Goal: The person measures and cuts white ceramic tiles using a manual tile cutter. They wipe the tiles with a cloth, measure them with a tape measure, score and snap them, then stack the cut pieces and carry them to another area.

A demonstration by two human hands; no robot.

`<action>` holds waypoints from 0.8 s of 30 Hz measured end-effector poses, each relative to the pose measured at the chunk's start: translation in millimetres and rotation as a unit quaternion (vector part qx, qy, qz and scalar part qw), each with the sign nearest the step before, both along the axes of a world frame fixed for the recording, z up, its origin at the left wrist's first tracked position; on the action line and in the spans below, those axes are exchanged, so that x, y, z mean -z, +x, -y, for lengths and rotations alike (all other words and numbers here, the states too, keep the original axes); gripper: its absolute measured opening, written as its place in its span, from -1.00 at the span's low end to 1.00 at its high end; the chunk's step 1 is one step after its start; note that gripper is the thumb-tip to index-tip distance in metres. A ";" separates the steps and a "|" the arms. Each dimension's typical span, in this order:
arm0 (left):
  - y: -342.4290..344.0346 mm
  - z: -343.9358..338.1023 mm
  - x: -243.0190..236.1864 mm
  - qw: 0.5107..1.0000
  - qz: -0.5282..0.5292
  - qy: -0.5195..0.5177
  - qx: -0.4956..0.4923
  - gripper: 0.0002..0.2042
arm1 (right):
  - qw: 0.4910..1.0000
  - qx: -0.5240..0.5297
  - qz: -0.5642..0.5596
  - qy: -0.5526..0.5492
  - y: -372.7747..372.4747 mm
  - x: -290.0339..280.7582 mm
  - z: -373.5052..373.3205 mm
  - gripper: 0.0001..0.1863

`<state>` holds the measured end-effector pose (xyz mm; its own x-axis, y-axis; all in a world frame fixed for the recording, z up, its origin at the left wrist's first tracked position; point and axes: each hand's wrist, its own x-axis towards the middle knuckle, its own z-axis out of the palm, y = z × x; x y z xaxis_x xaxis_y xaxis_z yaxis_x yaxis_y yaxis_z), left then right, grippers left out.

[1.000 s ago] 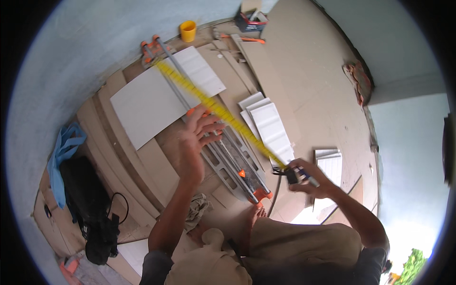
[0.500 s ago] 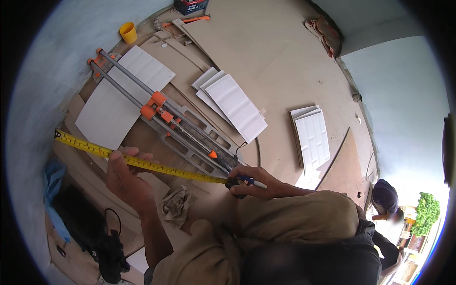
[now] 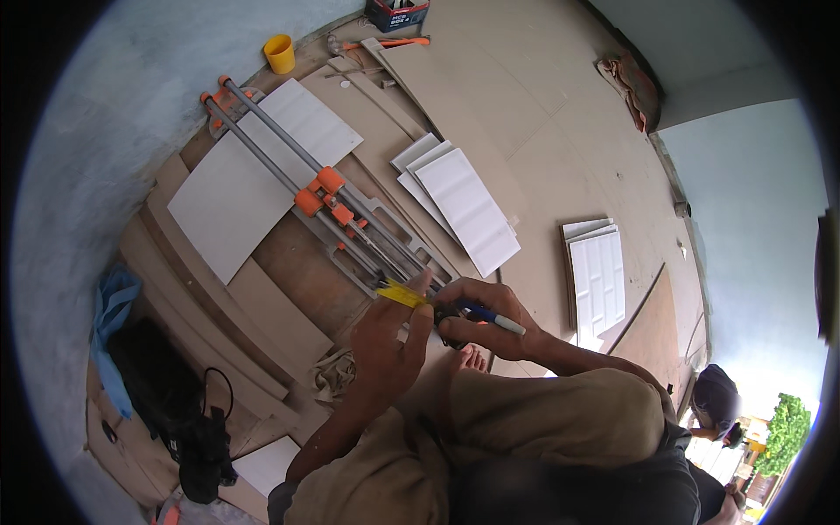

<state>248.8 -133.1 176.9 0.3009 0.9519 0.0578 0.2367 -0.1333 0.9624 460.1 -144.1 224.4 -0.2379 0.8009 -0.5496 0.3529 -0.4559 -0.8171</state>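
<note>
My right hand point(image 3: 494, 319) is closed around the dark case of a tape measure point(image 3: 449, 324), with a blue marker point(image 3: 490, 316) with a pale end also held in its fingers. Only a short stretch of the yellow blade point(image 3: 400, 292) sticks out, smeared by motion. My left hand point(image 3: 389, 346) is right beside the case, its thumb and fingers about the blade. Beyond both hands lies a manual tile cutter point(image 3: 328, 197) with grey rails and orange fittings, a large white tile point(image 3: 236, 192) beneath its rails.
Stacked white tiles point(image 3: 468, 210) and another tile stack point(image 3: 597, 271) lie on the floor. A yellow cup point(image 3: 279, 54), a hammer point(image 3: 385, 43) and a box point(image 3: 396, 14) are by the wall. A black bag point(image 3: 157, 376) is at left; another person point(image 3: 715, 402) is at far right.
The long yellow blade has drawn back to a short length. My left hand has moved right, close to the right hand. The view has shifted, so the floor things appear further right.
</note>
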 end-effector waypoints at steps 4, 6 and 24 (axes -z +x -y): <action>-7.8 4.2 14.9 0.997 0.012 -0.055 -0.045 -0.38 | 0.998 0.037 -0.009 0.051 11.3 4.1 -22.5 -0.56; -18.1 2.4 21.0 0.994 0.010 -0.080 -0.072 -0.37 | 0.994 0.081 -0.051 0.051 15.5 -3.7 -47.0 -0.58; -96.7 -8.2 74.2 0.937 -0.106 -0.126 -0.309 -0.67 | 0.781 -0.291 0.334 0.440 0.1 151.5 -371.4 -0.61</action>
<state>152.1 -124.9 102.7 -0.3333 0.9234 -0.1902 0.3833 0.3171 0.8675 460.2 227.2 72.9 -0.5987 0.8010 -0.0042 0.7724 0.5760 -0.2677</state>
